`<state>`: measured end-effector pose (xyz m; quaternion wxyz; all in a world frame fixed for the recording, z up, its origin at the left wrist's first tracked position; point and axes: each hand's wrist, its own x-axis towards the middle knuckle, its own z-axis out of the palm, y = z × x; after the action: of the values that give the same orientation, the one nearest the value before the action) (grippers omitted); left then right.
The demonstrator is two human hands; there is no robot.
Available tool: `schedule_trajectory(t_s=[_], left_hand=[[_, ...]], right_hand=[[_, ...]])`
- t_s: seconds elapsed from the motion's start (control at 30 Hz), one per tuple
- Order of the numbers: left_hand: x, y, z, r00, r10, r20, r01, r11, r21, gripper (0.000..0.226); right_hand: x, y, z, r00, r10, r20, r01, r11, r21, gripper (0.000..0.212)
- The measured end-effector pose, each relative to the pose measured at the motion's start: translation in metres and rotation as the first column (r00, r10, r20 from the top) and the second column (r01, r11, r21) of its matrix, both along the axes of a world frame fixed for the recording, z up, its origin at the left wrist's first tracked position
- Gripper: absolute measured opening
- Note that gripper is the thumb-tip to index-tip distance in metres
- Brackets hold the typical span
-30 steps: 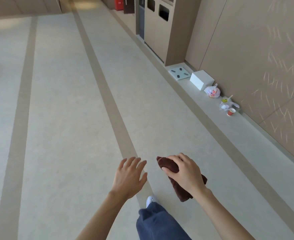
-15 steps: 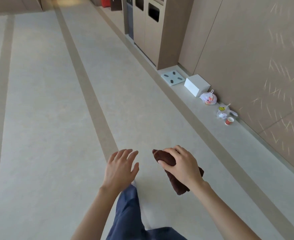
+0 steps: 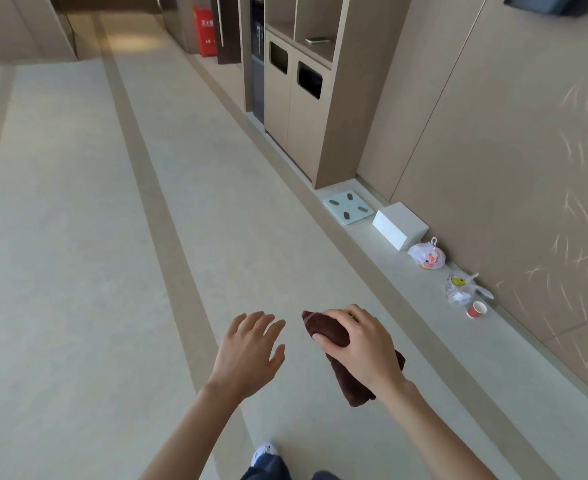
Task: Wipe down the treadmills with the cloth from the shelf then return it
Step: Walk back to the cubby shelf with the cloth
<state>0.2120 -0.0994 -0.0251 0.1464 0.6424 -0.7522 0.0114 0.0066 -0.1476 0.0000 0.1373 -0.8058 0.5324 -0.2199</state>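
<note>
Cloth (image 3: 325,329) gripped in curled fingers (image 3: 341,312) of right hand (image 3: 365,351); left hand (image 3: 247,355) fingers spread wide.

Pale striped floor (image 3: 78,237), tan panelled wall (image 3: 493,150), built-in bin cabinet (image 3: 296,109) alongside.

A white scale (image 3: 348,206), white box (image 3: 400,226), tied bag (image 3: 427,255) and red cup (image 3: 476,309) line the wall ledge (image 3: 528,344).
</note>
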Motion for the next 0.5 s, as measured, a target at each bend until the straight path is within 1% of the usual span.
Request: schedule_trajectory(t_s=[0.1, 0.17, 0.27, 0.4, 0.5], left_hand=[[0.019, -0.035, 0.002, 1.000, -0.014, 0.010, 0.014, 1.000, -0.014, 0.038], [0.030, -0.056, -0.002, 0.999, -0.031, 0.026, 0.031, 0.999, -0.028, 0.040], [0.042, -0.090, -0.016, 0.998, -0.046, 0.043, 0.046, 0.999, 0.000, 0.041], [0.054, -0.149, -0.031, 0.991, -0.081, 0.107, 0.076, 0.996, 0.051, 0.041], [0.062, -0.203, -0.038, 0.985, -0.109, 0.131, 0.102, 0.993, 0.056, 0.042]], right_hand=[[0.020, -0.038, -0.001, 1.000, -0.007, 0.020, 0.006, 1.000, 0.019, 0.032], [0.031, -0.061, -0.008, 1.000, 0.008, 0.005, -0.008, 0.999, 0.039, 0.033], [0.044, -0.097, -0.023, 0.999, 0.036, -0.022, -0.034, 0.995, 0.090, 0.035], [0.058, -0.156, -0.039, 0.998, 0.061, -0.033, -0.056, 0.989, 0.138, 0.036], [0.068, -0.211, -0.047, 0.998, 0.054, -0.034, -0.049, 0.989, 0.137, 0.037]])
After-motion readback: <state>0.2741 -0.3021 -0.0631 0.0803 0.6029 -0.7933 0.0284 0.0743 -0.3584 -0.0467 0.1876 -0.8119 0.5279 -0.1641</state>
